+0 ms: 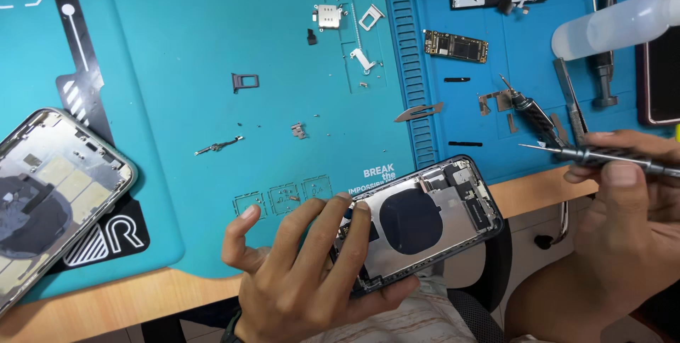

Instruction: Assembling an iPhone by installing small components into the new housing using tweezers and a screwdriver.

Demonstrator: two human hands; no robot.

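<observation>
left hand [297,272] grips opened phone [418,219]: black frame, dark round coil, bare metal inside | right hand [623,208] pinches carbon-patterned screwdriver [602,157] | over blue mat [212,102]

Phone repair workshop: bench [142,307] covered by teal repair mats [212,123], loose circuit board [455,46], tiny brackets [363,58], opened phone housings [49,194].

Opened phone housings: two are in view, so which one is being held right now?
The dark-framed housing at bottom centre, gripped by the left hand off the bench edge. The silver-framed housing lies untouched on the mat at far left.
</observation>
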